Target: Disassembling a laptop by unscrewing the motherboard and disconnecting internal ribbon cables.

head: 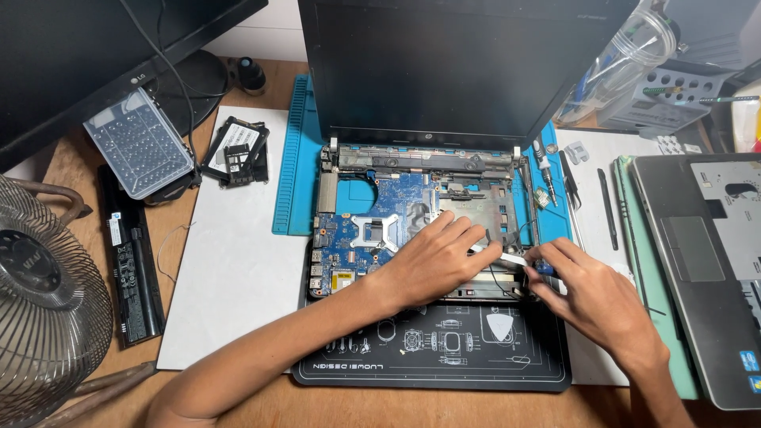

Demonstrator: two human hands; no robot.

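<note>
A wooden desk (238, 75) carries a white sheet (230, 277), a blue mat (295, 174) and a black printed mat (444, 353) near its front edge. An opened laptop (420, 198) sits across the blue and black mats, its keyboard cover off, blue circuit board (365, 230) bare and dark screen upright toward the desk's back edge.

The left hand (436, 257) rests on the laptop's chassis, fingers curled down and pinching a thin white ribbon strip (507, 255) at the front right part of the chassis. The right hand (590, 289) comes in from the right edge of the black mat, its fingertips (539, 257) closed on the other end of the same strip, beside a small blue piece.

At the desk's left edge stands a wire fan (47, 309), with a black battery pack (131, 254) beside it. A clear plastic screw tray (139, 143) and a black drive caddy (235, 150) lie toward the back left corner, under a monitor (95, 55). At the right edge lies a grey palmrest cover (705, 254) on a green mat (658, 317); tweezers (569, 181) and a black pry tool (608, 210) lie just right of the laptop.
</note>
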